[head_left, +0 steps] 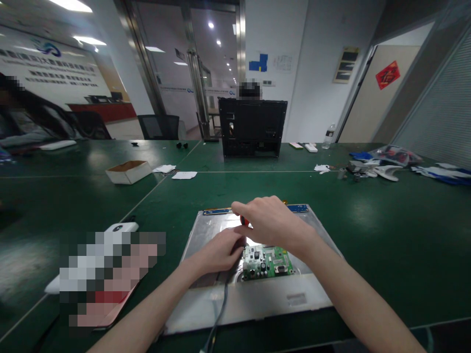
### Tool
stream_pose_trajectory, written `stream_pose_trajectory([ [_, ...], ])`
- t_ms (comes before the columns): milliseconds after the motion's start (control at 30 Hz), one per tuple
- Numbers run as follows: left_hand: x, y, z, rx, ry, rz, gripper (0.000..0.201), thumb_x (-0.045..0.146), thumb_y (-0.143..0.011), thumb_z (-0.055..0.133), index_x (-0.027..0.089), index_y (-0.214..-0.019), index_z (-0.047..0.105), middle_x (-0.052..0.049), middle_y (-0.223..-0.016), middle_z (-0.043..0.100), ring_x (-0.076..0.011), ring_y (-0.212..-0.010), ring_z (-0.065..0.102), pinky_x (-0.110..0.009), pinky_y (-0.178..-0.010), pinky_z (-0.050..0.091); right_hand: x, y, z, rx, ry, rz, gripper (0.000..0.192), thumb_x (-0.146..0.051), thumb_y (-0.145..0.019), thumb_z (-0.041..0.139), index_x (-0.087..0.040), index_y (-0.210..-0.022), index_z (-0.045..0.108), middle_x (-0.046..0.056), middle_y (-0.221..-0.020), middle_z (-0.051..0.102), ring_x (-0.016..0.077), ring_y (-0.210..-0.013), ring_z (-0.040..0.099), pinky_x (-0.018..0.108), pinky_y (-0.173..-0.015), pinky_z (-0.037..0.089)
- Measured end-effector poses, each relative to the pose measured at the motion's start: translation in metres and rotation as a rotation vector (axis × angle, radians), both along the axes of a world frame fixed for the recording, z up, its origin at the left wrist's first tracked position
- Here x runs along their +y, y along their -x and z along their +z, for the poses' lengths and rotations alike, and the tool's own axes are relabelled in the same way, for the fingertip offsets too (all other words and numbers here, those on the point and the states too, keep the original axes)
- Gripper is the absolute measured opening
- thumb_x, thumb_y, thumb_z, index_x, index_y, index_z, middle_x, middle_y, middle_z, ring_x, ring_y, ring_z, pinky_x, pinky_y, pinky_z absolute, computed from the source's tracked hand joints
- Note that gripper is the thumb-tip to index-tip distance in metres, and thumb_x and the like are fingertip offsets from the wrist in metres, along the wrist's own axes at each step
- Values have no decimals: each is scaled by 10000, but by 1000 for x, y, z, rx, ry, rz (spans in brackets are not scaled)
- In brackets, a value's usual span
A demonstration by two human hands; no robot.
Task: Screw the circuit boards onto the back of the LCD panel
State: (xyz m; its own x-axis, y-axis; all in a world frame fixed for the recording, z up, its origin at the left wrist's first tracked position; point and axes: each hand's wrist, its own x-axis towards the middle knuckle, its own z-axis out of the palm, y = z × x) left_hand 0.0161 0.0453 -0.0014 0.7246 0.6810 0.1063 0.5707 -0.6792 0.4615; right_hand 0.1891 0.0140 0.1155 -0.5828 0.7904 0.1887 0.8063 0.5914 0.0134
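A flat metal-backed display panel (pixel 257 300) lies in front of me with a green circuit board (pixel 270 260) on it. My right hand (pixel 270 219) is closed around a screwdriver (pixel 243 220), of which a bit of red and black handle shows. The screwdriver points down beside the board's upper left corner. Just below it, my left hand (pixel 223 249) has its fingers closed near the board's left edge, and what they hold is hidden. From under the left hand a dark cable (pixel 223 306) runs toward me over the panel's near edge. A blue circuit strip (pixel 297 208) lines the panel's far edge.
To the left lie a white device (pixel 123 227) and a pink, partly blurred object (pixel 127 274). An open box (pixel 128 172) and papers (pixel 184 175) sit farther off. A black monitor frame (pixel 253 127) stands opposite, a person behind it. Gloves (pixel 386 171) and a bottle (pixel 328 136) are at right.
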Motion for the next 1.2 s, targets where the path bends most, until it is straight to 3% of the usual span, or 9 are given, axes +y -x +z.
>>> stream_pose_trajectory([
  [100,0,0,1,9,-10,17,95,226,-860,454,185,-814,525,-49,-784,599,-196,-699,521,-311,-623,405,2,1,1,-11,-8,-46,226,-429,-919,563,-223,-990,624,43,-760,692,163,-674,602,279,-538,210],
  [267,0,1,1,-29,-9,-9,92,216,-852,458,179,-877,538,-75,-870,628,-211,-756,545,-333,-683,440,2,1,0,-7,-14,6,171,-259,-893,525,-198,-1039,591,49,-804,707,151,-646,586,288,-516,179],
  [433,1,0,0,-57,-5,-14,84,225,-845,459,189,-831,534,-51,-785,627,-211,-740,551,-321,-676,448,-1,0,1,21,18,78,256,-187,-808,562,-181,-1063,540,52,-920,715,151,-684,595,291,-513,180],
  [667,0,1,0,10,-9,24,110,211,-856,459,182,-816,557,-62,-809,631,-212,-728,558,-313,-642,427,2,1,2,-18,10,-32,237,-431,-920,555,-215,-1011,591,49,-788,701,173,-692,619,286,-534,191],
  [1000,6,1,-4,-44,13,-23,58,188,-844,475,192,-828,531,-52,-837,638,-214,-756,569,-314,-666,432,1,-1,0,13,-1,25,238,-224,-844,536,-181,-1078,555,47,-855,713,156,-651,598,290,-519,187],
  [1200,4,1,-3,38,-25,26,96,197,-865,471,186,-814,551,-51,-807,630,-208,-726,568,-297,-635,411,3,0,2,-15,-3,-22,257,-448,-925,532,-216,-968,633,46,-771,697,171,-687,611,285,-538,202],
])
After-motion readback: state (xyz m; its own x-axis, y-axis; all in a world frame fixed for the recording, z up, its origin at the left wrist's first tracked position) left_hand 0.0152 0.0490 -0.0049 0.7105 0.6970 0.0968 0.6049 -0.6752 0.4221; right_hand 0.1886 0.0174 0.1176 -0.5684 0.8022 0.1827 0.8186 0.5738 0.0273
